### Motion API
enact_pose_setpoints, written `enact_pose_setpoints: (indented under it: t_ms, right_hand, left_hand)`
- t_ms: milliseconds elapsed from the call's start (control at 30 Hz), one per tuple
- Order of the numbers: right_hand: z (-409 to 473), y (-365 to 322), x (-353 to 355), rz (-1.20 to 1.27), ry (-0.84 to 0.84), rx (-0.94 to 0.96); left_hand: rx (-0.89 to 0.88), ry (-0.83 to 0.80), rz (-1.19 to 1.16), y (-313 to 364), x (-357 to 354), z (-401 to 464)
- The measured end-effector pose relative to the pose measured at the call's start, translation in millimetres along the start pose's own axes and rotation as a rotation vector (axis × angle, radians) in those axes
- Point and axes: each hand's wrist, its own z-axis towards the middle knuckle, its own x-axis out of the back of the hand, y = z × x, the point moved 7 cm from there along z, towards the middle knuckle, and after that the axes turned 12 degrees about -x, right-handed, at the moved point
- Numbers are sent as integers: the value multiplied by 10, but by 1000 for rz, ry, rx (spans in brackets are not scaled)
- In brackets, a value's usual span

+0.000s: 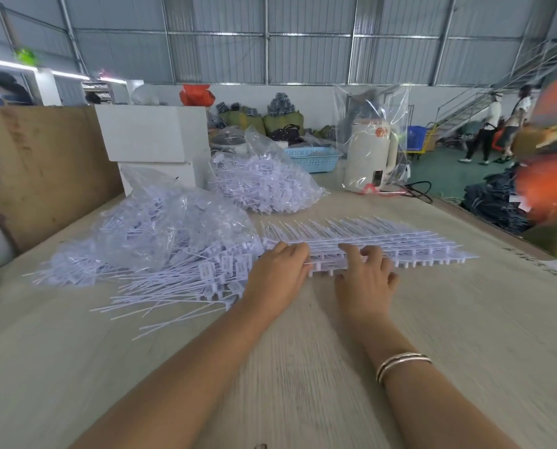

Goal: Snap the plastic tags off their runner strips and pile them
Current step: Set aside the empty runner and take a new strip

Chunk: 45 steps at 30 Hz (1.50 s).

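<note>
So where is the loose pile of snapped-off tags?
In the head view, the loose pile lies left of centre on the table, beside the left hand.
</note>
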Motion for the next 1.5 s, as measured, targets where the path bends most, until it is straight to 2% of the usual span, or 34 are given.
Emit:
enact_pose_setpoints:
  t_ms: [67, 133, 200, 267, 300, 333, 367, 400, 467, 533, 600, 733, 833, 967, 1100, 1167, 1267, 1367, 1500]
  right_hand:
    - [28, 25, 13, -94, -18, 22]
    - [16, -21, 62, -133, 18, 100]
    - [-23, -125, 129, -152, 72, 189]
    - [-44, -194, 179, -119, 98, 242]
    - [-56, -218, 207, -90, 99, 266]
    - [-70, -242, 223, -55, 88, 291]
    - [-100, -273, 217, -24, 54, 318]
    - [-131, -299, 186, -9, -5, 353]
    - [-203, -330, 45, 6, -182, 403]
    - [-202, -303, -27, 105, -368, 344]
    - [-89, -254, 9, 215, -480, 235]
    - [66, -286, -43, -187, -668, 300]
    - [91, -271, -57, -346, -771, 409]
    - [210, -162, -87, -272, -799, 380]
    - [234, -139, -129, -287, -759, 413]
    - [195, -165, -157, -394, -737, 460]
    - [85, -326, -218, -547, -663, 544]
    - [10, -458, -325, -539, -690, 560]
    - [125, -425, -392, -448, -708, 482]
  left_hand:
    - [15, 60, -47, -8, 87, -71]
    - [155, 116, -174, -68, 138, -154]
    - [427, 223, -401, -135, 179, -280]
    - [813, 399, -709, -154, 145, -508]
    - [1021, 431, -899, -85, 51, -616]
    - [1199, 395, -1097, 44, -75, -677]
    - [1289, 303, -1259, 190, -180, -673]
    - [1304, 225, -1409, 319, -277, -608]
    - [1322, 195, -1623, 460, -381, -474]
    - [1394, 264, -1710, 455, -468, -396]
    - [1426, 298, -1689, 419, -512, -364]
    - [1447, 246, -1577, 422, -507, -423]
    - [1434, 289, -1529, 369, -370, -520]
    - [1306, 229, -1361, 271, -176, -676]
    - [1224, 184, -1334, 332, -71, -715]
    - [1177, 157, -1289, 322, -37, -718]
    - [1182, 132, -1310, 298, -19, -729]
    - [1163, 99, -1347, 341, -19, -708]
    - [1110, 99, -1310, 315, -4, -757]
